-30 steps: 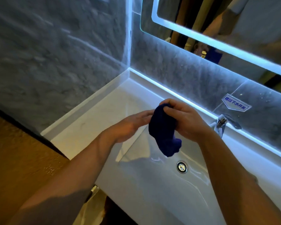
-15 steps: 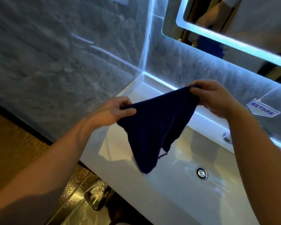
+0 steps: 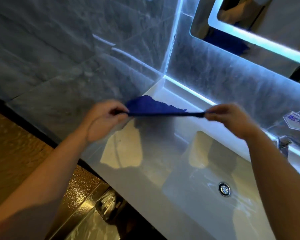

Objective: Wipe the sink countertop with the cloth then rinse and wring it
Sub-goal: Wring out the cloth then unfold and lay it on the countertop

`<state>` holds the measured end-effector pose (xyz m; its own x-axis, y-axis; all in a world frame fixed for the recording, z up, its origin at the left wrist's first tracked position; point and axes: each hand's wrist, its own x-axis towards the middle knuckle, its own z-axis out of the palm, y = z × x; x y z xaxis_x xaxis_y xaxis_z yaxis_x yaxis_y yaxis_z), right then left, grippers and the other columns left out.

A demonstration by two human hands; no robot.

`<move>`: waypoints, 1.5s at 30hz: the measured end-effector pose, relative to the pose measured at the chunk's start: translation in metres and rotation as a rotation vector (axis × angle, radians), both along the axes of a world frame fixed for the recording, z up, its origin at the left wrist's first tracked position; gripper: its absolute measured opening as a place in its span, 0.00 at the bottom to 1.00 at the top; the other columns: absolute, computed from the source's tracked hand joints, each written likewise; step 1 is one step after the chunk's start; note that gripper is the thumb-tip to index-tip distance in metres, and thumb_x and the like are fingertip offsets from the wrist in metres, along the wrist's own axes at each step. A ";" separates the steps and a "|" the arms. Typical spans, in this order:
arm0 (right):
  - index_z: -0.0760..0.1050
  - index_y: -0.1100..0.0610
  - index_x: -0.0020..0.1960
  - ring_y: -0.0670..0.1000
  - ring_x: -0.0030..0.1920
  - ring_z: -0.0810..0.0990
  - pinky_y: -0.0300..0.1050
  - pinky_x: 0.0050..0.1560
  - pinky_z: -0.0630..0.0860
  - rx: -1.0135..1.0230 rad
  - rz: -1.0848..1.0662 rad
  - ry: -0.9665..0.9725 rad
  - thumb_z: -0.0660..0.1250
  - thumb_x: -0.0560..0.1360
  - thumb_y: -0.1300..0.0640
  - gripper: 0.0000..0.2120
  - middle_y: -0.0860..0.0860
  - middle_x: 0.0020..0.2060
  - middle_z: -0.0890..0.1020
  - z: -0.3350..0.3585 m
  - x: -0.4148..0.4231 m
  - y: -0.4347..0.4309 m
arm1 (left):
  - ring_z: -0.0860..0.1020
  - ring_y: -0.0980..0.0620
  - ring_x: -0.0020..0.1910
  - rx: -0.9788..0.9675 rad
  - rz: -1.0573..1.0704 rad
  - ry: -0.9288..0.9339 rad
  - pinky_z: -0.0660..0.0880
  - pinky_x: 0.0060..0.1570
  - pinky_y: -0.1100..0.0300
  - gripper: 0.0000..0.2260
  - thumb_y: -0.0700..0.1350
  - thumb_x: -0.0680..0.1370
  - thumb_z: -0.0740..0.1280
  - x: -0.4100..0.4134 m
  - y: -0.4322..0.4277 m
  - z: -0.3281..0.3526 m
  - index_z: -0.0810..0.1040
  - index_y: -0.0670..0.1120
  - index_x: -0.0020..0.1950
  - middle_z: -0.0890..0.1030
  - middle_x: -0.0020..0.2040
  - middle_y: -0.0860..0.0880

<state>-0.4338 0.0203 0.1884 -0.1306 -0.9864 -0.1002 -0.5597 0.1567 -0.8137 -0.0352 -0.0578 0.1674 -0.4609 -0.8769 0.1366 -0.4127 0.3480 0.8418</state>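
A: Where is the cloth [image 3: 152,105]?

B: Stretched out between both hands, above the far left part of the white desk [image 3: 128,149], close to the corner where the two grey walls meet. Its near edge is pulled into a taut line; the rest spreads away towards the far side.

A: And the fingers?

B: The left hand [image 3: 100,118] pinches the cloth's left end, fingers pressed together around it. The right hand [image 3: 230,118] pinches the right end the same way.

A: What lies below?

B: The sink basin [image 3: 197,170] sits to the right of the cloth, its round drain [image 3: 224,189] nearer and further right. The tap [image 3: 283,142] stands at the right edge, under a lit mirror [image 3: 260,23].
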 end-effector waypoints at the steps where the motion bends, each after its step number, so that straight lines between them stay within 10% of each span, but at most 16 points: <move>1: 0.87 0.48 0.40 0.43 0.34 0.75 0.38 0.39 0.70 0.086 0.025 0.007 0.78 0.74 0.59 0.07 0.47 0.31 0.85 -0.018 0.004 0.011 | 0.80 0.63 0.45 0.052 -0.021 -0.067 0.76 0.52 0.61 0.04 0.46 0.75 0.72 0.009 0.012 -0.017 0.82 0.54 0.48 0.82 0.43 0.55; 5: 0.88 0.50 0.43 0.43 0.40 0.81 0.46 0.51 0.75 0.378 0.126 -0.026 0.75 0.77 0.56 0.05 0.51 0.39 0.87 -0.088 0.018 0.053 | 0.81 0.55 0.47 0.369 -0.072 -0.246 0.79 0.54 0.46 0.06 0.42 0.79 0.71 0.036 0.068 -0.075 0.84 0.54 0.48 0.84 0.45 0.54; 9: 0.87 0.52 0.46 0.55 0.50 0.87 0.55 0.60 0.82 0.475 0.122 -0.206 0.71 0.80 0.53 0.08 0.54 0.45 0.88 -0.126 0.020 0.077 | 0.80 0.60 0.48 0.504 -0.113 -0.331 0.77 0.52 0.53 0.08 0.42 0.80 0.70 0.042 0.096 -0.101 0.84 0.56 0.49 0.83 0.45 0.61; 13: 0.86 0.53 0.44 0.57 0.44 0.86 0.51 0.49 0.82 0.408 0.025 -0.391 0.77 0.67 0.32 0.24 0.55 0.40 0.86 -0.131 0.022 0.065 | 0.82 0.57 0.48 0.547 -0.052 -0.213 0.76 0.50 0.56 0.08 0.40 0.80 0.69 0.034 0.088 -0.097 0.84 0.53 0.50 0.84 0.46 0.57; 15: 0.84 0.56 0.45 0.57 0.41 0.83 0.51 0.44 0.80 0.325 -0.072 -0.395 0.77 0.71 0.36 0.22 0.55 0.38 0.84 -0.127 0.025 0.045 | 0.82 0.57 0.47 0.485 0.016 -0.146 0.76 0.49 0.56 0.09 0.39 0.81 0.68 0.024 0.070 -0.091 0.84 0.53 0.51 0.85 0.45 0.55; 18: 0.83 0.60 0.46 0.58 0.41 0.81 0.53 0.42 0.80 0.194 -0.191 -0.273 0.70 0.81 0.52 0.12 0.57 0.38 0.83 -0.122 0.031 0.003 | 0.82 0.52 0.49 0.296 0.178 -0.174 0.78 0.52 0.53 0.09 0.38 0.81 0.67 0.002 0.033 -0.087 0.84 0.49 0.55 0.84 0.47 0.52; 25: 0.68 0.52 0.77 0.60 0.67 0.77 0.59 0.68 0.73 0.224 -0.231 0.159 0.65 0.82 0.45 0.25 0.57 0.71 0.76 -0.140 0.051 -0.049 | 0.74 0.42 0.65 -0.079 0.286 -0.486 0.72 0.67 0.49 0.19 0.38 0.80 0.66 -0.034 0.010 -0.109 0.74 0.44 0.72 0.74 0.67 0.41; 30: 0.73 0.54 0.74 0.61 0.72 0.74 0.61 0.69 0.71 -0.030 0.012 0.583 0.62 0.84 0.51 0.20 0.56 0.73 0.76 -0.170 0.060 0.001 | 0.72 0.40 0.71 -0.150 0.227 -0.561 0.72 0.70 0.45 0.17 0.45 0.82 0.63 -0.036 0.056 -0.155 0.75 0.42 0.70 0.73 0.74 0.40; 35: 0.45 0.46 0.85 0.47 0.84 0.41 0.50 0.82 0.46 0.123 0.455 0.680 0.45 0.85 0.34 0.33 0.44 0.84 0.45 -0.193 0.056 0.016 | 0.43 0.50 0.83 -0.091 -0.035 -0.772 0.42 0.81 0.49 0.30 0.60 0.85 0.45 -0.046 0.054 -0.189 0.49 0.47 0.84 0.48 0.85 0.48; 39: 0.31 0.44 0.83 0.46 0.83 0.33 0.51 0.83 0.39 0.159 0.556 0.790 0.41 0.82 0.28 0.38 0.44 0.83 0.36 -0.199 0.040 0.033 | 0.41 0.50 0.83 -0.158 -0.113 -0.877 0.42 0.81 0.45 0.33 0.65 0.84 0.40 -0.025 0.056 -0.191 0.42 0.48 0.84 0.43 0.84 0.51; 45: 0.40 0.43 0.85 0.44 0.83 0.35 0.51 0.83 0.41 0.066 0.460 0.671 0.44 0.83 0.29 0.35 0.44 0.85 0.41 -0.209 0.043 0.068 | 0.45 0.50 0.83 -0.222 -0.177 -0.912 0.44 0.81 0.44 0.33 0.66 0.84 0.40 -0.013 0.071 -0.192 0.45 0.48 0.84 0.49 0.84 0.49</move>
<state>-0.3910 0.0880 -0.0202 0.2337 -0.9506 -0.2042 -0.9446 -0.1722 -0.2796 -0.0484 0.0137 -0.0248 -0.5956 -0.7815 -0.1857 -0.8032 0.5814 0.1293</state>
